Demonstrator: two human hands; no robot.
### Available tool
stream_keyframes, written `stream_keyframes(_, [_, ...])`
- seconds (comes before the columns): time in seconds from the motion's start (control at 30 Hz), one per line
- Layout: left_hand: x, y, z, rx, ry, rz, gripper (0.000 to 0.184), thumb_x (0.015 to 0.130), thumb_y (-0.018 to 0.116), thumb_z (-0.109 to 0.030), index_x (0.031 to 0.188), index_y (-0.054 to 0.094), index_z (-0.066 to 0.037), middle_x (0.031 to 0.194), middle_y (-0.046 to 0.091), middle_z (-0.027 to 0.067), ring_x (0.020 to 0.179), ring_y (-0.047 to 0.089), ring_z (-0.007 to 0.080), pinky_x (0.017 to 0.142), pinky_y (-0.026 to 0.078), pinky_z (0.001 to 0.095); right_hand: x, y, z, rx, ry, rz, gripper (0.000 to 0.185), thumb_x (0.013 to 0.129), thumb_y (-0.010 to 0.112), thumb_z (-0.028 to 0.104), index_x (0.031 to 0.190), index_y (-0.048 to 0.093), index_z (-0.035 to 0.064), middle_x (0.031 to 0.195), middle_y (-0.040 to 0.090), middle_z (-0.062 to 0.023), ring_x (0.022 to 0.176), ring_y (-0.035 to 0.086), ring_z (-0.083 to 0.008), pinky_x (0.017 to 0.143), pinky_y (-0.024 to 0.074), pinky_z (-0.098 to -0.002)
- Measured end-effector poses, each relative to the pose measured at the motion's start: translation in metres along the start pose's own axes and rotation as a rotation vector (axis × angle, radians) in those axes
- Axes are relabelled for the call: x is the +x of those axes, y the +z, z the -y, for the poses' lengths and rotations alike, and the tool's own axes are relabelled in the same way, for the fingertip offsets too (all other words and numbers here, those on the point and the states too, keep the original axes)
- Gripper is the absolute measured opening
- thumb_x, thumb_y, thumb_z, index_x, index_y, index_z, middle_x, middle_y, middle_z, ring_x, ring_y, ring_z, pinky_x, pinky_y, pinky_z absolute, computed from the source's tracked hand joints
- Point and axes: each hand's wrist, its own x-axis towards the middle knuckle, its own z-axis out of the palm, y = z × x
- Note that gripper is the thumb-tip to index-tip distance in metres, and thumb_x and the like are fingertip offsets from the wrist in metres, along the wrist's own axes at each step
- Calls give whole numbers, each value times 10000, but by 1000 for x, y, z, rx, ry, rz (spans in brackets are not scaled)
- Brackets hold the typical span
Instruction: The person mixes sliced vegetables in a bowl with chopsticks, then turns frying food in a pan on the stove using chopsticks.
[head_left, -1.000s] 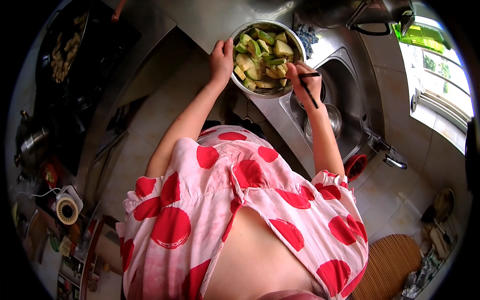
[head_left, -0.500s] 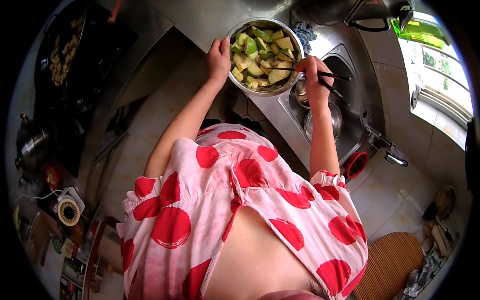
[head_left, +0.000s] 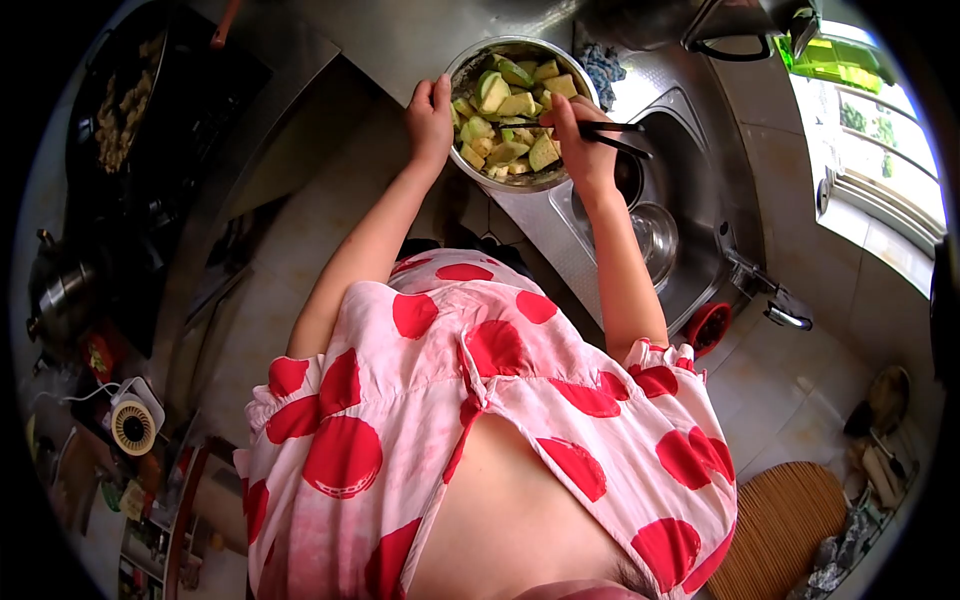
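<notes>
right hand (head_left: 583, 150): closed on 2 black chopsticks (head_left: 618, 128), at the bowl's right side. stick tips run left in among the chunks; exact contact hidden. left hand (head_left: 430, 128): clamped on the left rim of the metal bowl (head_left: 512, 186), thumb near the top edge, other fingers mostly hidden. so bowl sits between the 2 hands, at the counter (head_left: 430, 32) edge. green-skinned chunks (head_left: 515, 104) lie loose inside, just left of the right hand. further out: crumpled cloth (head_left: 601, 66) just beside bowl, sink (head_left: 695, 200) to the right with clear glass bowl (head_left: 654, 240) in it.
</notes>
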Motion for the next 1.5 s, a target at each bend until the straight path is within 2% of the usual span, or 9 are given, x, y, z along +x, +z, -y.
stream_keyframes(0.1, [-2,-2,-1,30,-20,23,392,916,501,-327,705,446,-1,573,393,52,567,356,122,532,351,298,-3,-37,24,100,-13,-138,359,912,506,181,625,618,-4,576,586,-28,483,474,-77,471,374,-212])
stream_keyframes(0.2, [0,1,0,17,-22,6,387,917,501,-326,711,453,-1,575,396,45,573,355,119,536,352,294,-10,-45,5,-306,-48,-68,394,910,513,235,605,599,1,544,561,-52,470,481,-115,469,379,-263])
stream_keyframes(0.37, [-1,-2,0,24,28,31,383,908,505,-332,717,452,-4,572,446,105,535,391,193,537,380,338,-18,8,-34,-225,19,-260,336,872,571,227,606,553,23,547,505,-118,479,481,-303,467,384,-339])
stream_keyframes(0.47, [1,0,4,15,-7,22,381,910,503,-331,720,454,-5,571,442,100,538,395,188,541,381,335,-14,1,-25,-108,-62,-348,345,874,573,199,580,570,19,533,527,-95,445,484,-237,453,365,-327])
stream_keyframes(0.5, [1,-1,1,41,-5,26,378,911,503,-322,715,446,-4,567,430,91,538,387,180,539,378,331,-13,-9,-13,-11,-10,-325,406,895,553,237,571,605,-3,549,590,-53,472,505,-116,483,391,-261])
stream_keyframes(0.67, [1,-1,4,17,28,35,377,913,499,-317,715,444,-2,566,433,97,533,384,177,532,376,333,8,-6,17,327,-1,-258,334,904,544,209,667,621,-14,594,597,-43,495,486,-90,494,386,-218])
stream_keyframes(0.87, [-1,-4,-3,33,-1,37,369,915,495,-313,724,451,-1,571,449,106,537,397,182,534,379,334,7,18,1,-71,-79,114,308,893,541,219,699,642,2,641,587,-57,575,553,-138,554,429,-256])
stream_keyframes(1.2, [-2,-3,-4,30,-2,36,365,917,493,-316,730,455,-5,585,458,100,548,400,183,550,384,330,-33,10,-29,350,558,-242,432,900,538,331,632,604,0,528,547,-17,421,479,-82,404,386,-214])
stream_keyframes(1.5, [-1,-4,-5,-2,17,43,364,921,486,-312,728,450,-6,577,440,91,551,381,165,546,378,317,-1,13,-3,417,290,-373,409,928,492,288,673,610,-9,612,614,-62,457,518,-89,447,422,-205])
